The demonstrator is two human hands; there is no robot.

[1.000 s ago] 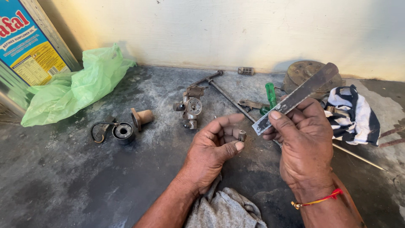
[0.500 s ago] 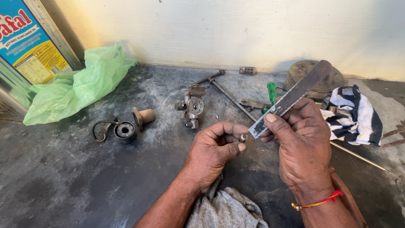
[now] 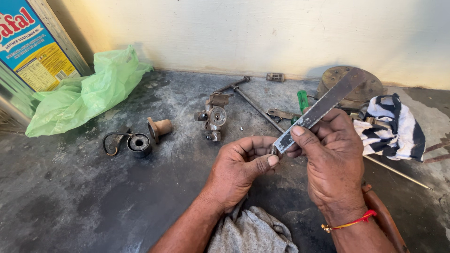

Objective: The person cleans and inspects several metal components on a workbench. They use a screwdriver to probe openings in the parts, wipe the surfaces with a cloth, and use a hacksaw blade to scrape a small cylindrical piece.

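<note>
1. The left hand (image 3: 241, 166) is curled, thumb and fingers pinching a small metal part (image 3: 273, 150) — mostly hidden, centre of view.
2. The right hand (image 3: 330, 159) pinches a flat metal blade (image 3: 323, 107) that slants toward 1 o'clock, its lower tip touching the part.
3. At 11 o'clock of the hands lies a metal cross joint (image 3: 213, 117); at 9 o'clock, a bearing cup (image 3: 139, 143).
4. A grey rag (image 3: 253, 232) lies at 6 o'clock — a striped cloth (image 3: 391, 125) at 3.
</note>
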